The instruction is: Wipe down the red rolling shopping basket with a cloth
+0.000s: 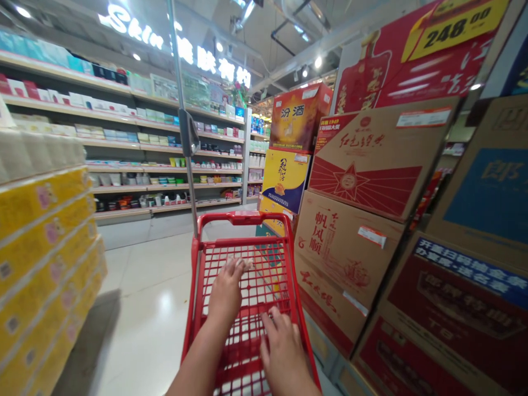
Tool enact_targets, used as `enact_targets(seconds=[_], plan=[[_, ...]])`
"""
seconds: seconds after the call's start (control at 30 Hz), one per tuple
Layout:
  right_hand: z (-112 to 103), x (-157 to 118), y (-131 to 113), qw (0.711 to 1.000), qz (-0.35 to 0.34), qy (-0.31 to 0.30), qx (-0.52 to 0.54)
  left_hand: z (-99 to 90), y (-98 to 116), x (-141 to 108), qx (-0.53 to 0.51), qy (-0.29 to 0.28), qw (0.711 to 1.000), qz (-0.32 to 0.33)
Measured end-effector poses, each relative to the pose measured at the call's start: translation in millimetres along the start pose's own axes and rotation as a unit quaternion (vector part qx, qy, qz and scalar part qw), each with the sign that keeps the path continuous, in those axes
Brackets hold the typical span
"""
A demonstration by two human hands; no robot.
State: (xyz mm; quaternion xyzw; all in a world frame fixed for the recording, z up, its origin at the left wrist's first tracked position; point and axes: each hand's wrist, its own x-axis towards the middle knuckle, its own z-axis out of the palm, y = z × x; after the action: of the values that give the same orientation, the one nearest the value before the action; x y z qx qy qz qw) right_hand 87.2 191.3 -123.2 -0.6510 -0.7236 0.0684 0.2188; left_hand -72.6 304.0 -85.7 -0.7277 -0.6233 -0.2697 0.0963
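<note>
A red plastic shopping cart point(246, 240) with a grid basket fills the lower middle of the head view. Over the grid, my left hand point(226, 289) reaches forward with its fingers closed on a small, crumpled whitish tissue point(246, 263). The tissue is against or just above the grid; I cannot tell which. Lower and to the right is my right hand point(280, 341), holding nothing, its slightly bent fingers apart over the basket. Whether its fingertips touch the red bars is unclear. A thin metal pole point(190, 187) with a grey fitting rises by the cart's far left corner.
Stacked cardboard liquor boxes point(350, 242) stand close along the right side. On the left is a pile of yellow tissue packs point(45, 253). Shelves of cosmetics point(136, 132) line the back, beyond a pale tiled floor point(152, 297).
</note>
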Motion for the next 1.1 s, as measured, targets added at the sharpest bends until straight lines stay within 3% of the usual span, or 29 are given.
enact_targets(seconds=[0.13,0.23,0.33,0.43,0.53,0.63,0.7,0.77,0.93,1.1], plan=[[4.4,15.4,3.5,1.0,-0.012,0.016,0.02,8.3,-9.5,12.3,0.066,0.04,0.994,-0.079],[8.6,27.7,3.4,0.999,-0.013,0.016,0.035,16.8,-20.0,22.0,0.077,0.023,0.996,-0.04],[13.6,41.4,2.7,0.999,-0.015,0.014,0.049,21.3,-29.5,32.5,0.081,0.055,0.995,0.002],[19.6,54.7,2.4,0.998,-0.018,0.004,0.06,22.8,-39.6,41.8,0.114,0.113,0.986,-0.047],[25.1,65.2,2.8,0.998,-0.023,0.003,0.066,30.9,-49.0,47.9,0.131,0.12,0.982,-0.07],[27.8,70.7,3.9,0.997,-0.028,0.005,0.07,44.6,-55.1,51.7,0.102,0.098,0.99,0.007],[27.5,71.0,5.0,0.997,-0.029,0.009,0.069,49.7,-57.1,52.8,0.061,0.085,0.992,0.068],[25.7,68.5,5.9,0.997,-0.032,0.011,0.065,48.3,-57.6,51.8,0.03,0.075,0.993,0.088],[15.3,51.7,4.7,0.998,-0.039,0.001,0.052,36.5,-49.6,38.4,0.065,0.091,0.992,-0.051],[2.4,25.0,2.6,0.999,-0.03,-0.006,0.021,33.5,-29.1,18.5,-0.003,0.049,0.997,0.062]])
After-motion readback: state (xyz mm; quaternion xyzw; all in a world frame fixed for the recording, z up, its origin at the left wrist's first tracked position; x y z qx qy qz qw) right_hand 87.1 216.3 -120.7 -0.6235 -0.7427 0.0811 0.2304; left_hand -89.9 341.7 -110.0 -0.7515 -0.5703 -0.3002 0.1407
